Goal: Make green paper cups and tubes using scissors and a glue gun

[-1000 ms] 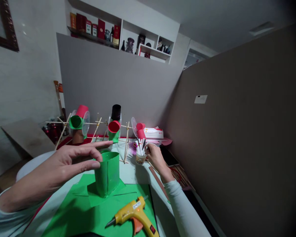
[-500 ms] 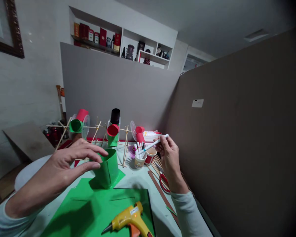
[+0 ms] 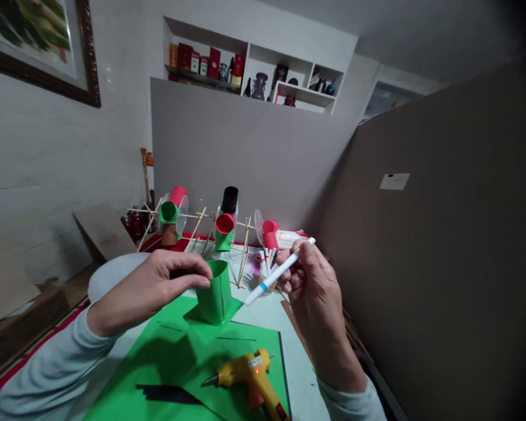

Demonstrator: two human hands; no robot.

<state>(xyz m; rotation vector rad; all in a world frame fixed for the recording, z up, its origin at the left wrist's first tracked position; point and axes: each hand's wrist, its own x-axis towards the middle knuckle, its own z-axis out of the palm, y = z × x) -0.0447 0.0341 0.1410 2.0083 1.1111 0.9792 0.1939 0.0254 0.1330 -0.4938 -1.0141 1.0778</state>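
My right hand point(image 3: 313, 286) grips a white marker pen point(image 3: 269, 282) with a teal band, slanted so that its lower end points left toward a green paper tube point(image 3: 214, 295). That tube stands upright on a flat green base on the sheet. At the tube's left rim, the thumb and fingers of my left hand point(image 3: 166, 280) are pinched together on the paper edge. A yellow hot glue gun point(image 3: 249, 371) lies below on the green sheet point(image 3: 144, 362), its nozzle pointing left. Behind my right hand, a paper cup holds several markers point(image 3: 266, 258), partly hidden.
At the back stand stick frames point(image 3: 244, 257) carrying clear discs and coloured paper tubes point(image 3: 225, 223). Black paper strips point(image 3: 169, 394) lie at the front. A grey partition point(image 3: 421, 263) borders the right, and a brown strip point(image 3: 296, 324) lies beside my right forearm.
The marker has been drawn away from the cup toward the green tube. My left thumb and fingers have closed at the tube's rim. The view has swung left, bringing the black strips into sight.
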